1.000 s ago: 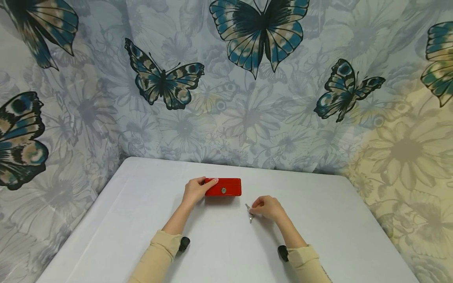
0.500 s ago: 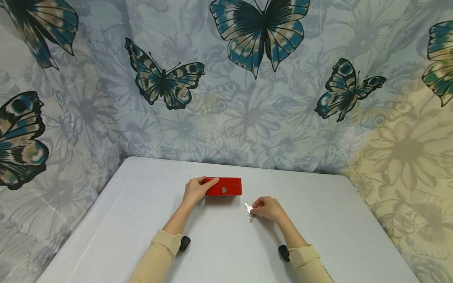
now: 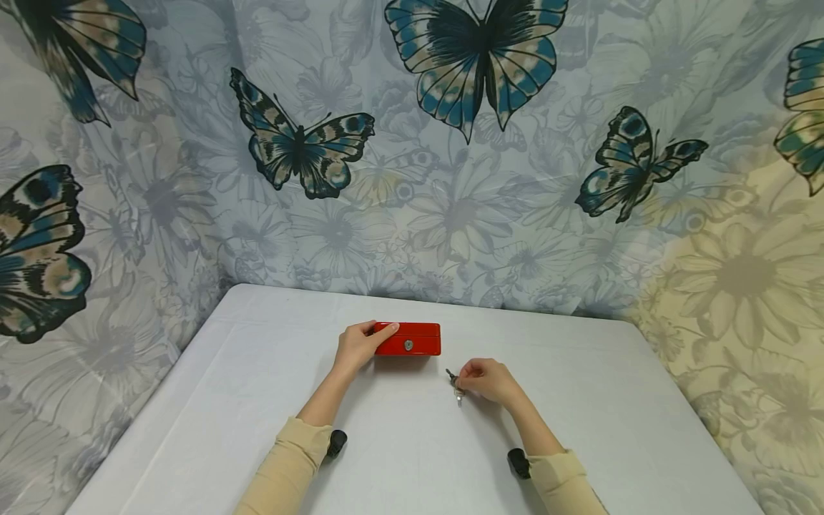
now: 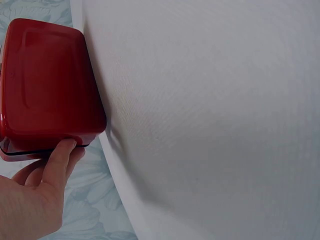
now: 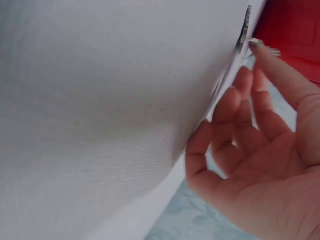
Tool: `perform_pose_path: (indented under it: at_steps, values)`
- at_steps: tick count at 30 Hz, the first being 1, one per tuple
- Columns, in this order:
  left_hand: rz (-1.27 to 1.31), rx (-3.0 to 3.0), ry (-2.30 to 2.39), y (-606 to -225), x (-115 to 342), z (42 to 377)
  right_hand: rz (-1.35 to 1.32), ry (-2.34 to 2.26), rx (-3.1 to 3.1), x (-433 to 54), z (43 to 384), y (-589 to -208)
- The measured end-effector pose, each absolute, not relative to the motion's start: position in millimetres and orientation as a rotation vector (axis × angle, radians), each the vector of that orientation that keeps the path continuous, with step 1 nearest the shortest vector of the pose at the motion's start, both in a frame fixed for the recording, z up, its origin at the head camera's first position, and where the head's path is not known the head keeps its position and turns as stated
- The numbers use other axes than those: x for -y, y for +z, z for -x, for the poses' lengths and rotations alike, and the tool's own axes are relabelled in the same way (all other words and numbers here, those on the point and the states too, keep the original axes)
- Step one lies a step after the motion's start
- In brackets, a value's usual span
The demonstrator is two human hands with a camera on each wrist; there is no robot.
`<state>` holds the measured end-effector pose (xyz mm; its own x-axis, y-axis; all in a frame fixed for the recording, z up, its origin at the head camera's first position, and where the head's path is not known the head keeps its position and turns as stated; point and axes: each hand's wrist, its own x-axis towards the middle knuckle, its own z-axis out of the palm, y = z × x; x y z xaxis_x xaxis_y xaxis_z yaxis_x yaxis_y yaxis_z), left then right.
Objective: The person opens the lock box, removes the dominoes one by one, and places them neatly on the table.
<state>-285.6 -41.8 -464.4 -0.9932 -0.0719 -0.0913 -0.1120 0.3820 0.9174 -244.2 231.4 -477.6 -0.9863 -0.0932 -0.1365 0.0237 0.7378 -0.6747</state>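
A small red metal cash box (image 3: pixel 421 339) has a round silver lock (image 3: pixel 408 345) on its front face. My left hand (image 3: pixel 354 348) grips its left end, the thumb lying over the front. In the left wrist view, fingertips (image 4: pixel 65 145) press against one end of the box (image 4: pixel 50 80). To the right and nearer, my right hand (image 3: pixel 489 379) pinches a small bunch of keys (image 3: pixel 459 393), apart from the box. One dark key (image 5: pixel 244 32) sticks up beyond the fingertips in the right wrist view; the others are partly hidden.
A white-covered table (image 3: pixel 399 443) lies under both hands. Behind it hangs a backdrop (image 3: pixel 450 214) printed with flowers and large butterflies. Black wrist cameras sit at the left cuff (image 3: pixel 336 443) and the right cuff (image 3: pixel 518 463).
The keys have turned slightly between my right fingers; the upper one flashed bright half a second ago and looks dark now. My left hand and the cash box have stayed in place.
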Motion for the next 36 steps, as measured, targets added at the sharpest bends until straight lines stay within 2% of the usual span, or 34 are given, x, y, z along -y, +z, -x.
perform_pose_path:
  at_steps: [8, 19, 36]
  values:
    - [0.204, -2.568, 1.714, -463, 42, 283, 0.08, -1.385, -2.736, -230, 244, -473]
    - [0.197, -2.553, 1.735, -465, 43, 285, -0.023, -1.783, -2.57, -209, 241, -453]
    - [0.199, -2.59, 1.739, -463, 41, 285, 0.062, -1.713, -2.694, -167, 240, -449]
